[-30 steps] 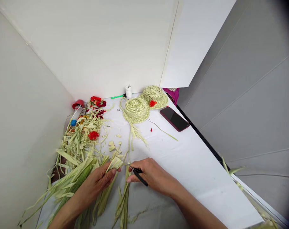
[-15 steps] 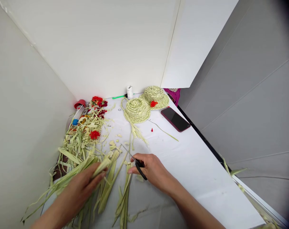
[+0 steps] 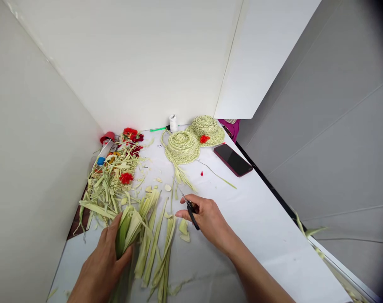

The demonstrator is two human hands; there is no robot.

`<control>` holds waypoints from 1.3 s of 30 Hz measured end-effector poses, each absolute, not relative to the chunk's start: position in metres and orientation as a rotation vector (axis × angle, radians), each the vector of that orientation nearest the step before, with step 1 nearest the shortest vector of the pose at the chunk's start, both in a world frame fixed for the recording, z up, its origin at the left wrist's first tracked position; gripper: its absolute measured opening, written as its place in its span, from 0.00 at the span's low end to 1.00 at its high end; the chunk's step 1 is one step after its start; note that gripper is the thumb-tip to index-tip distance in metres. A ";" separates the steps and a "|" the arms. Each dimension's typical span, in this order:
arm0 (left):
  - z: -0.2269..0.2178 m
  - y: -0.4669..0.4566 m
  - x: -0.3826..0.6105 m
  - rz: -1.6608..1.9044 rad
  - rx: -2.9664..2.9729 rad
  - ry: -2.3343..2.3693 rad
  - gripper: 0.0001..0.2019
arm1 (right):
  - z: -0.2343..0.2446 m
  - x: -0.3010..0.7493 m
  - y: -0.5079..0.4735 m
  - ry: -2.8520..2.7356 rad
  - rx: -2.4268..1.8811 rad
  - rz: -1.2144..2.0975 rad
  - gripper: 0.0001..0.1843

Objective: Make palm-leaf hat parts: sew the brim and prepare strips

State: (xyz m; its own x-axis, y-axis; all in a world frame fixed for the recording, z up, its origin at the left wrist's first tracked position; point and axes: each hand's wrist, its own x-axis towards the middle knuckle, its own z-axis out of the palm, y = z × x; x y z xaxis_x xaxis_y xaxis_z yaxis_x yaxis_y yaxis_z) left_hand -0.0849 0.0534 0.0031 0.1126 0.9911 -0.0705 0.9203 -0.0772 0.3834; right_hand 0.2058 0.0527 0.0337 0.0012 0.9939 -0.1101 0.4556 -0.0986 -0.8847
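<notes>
My left hand (image 3: 102, 261) grips a bundle of pale green palm leaves (image 3: 126, 231) at the lower left of the table. My right hand (image 3: 208, 219) holds black-handled scissors (image 3: 191, 213) with the thin blades pointing up and to the left, and nothing sits between them. Cut leaf strips (image 3: 153, 244) lie lengthwise on the white table (image 3: 257, 227) between my hands. Beyond them stand a woven palm hat (image 3: 181, 147) with trailing strands and a second hat (image 3: 206, 130) with a red flower.
A heap of leaf scraps (image 3: 111, 187) with red flowers lies along the left wall. A black phone in a maroon case (image 3: 233, 160) rests near the right table edge. A white spool (image 3: 173, 123) and green pen (image 3: 158, 129) stand at the back.
My left hand has moved down and toward me with the leaf bundle. The right hand and scissors have shifted slightly up and right. More cut strips now lie apart on the table.
</notes>
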 end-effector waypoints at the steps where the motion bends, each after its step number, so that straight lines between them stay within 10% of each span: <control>1: 0.004 0.052 -0.078 0.288 2.077 1.845 0.35 | 0.033 0.206 0.053 -1.499 -1.627 1.038 0.16; 8: -0.023 0.030 -0.022 0.418 2.492 1.443 0.55 | 0.037 0.209 0.050 -1.424 -1.605 1.044 0.15; 20: 0.028 0.067 -0.012 0.786 2.021 1.339 0.28 | 0.055 0.187 0.017 -1.562 -1.619 1.034 0.14; 29: 0.022 0.049 0.032 0.538 1.389 1.050 0.17 | 0.054 0.184 -0.033 -1.854 -1.726 0.900 0.37; 35: 0.019 0.040 0.048 0.704 1.142 0.920 0.12 | 0.064 0.205 -0.055 -1.269 -1.481 1.166 0.21; 39: 0.021 0.048 0.039 0.680 1.203 1.001 0.13 | 0.069 0.285 -0.092 -1.025 -1.869 0.562 0.16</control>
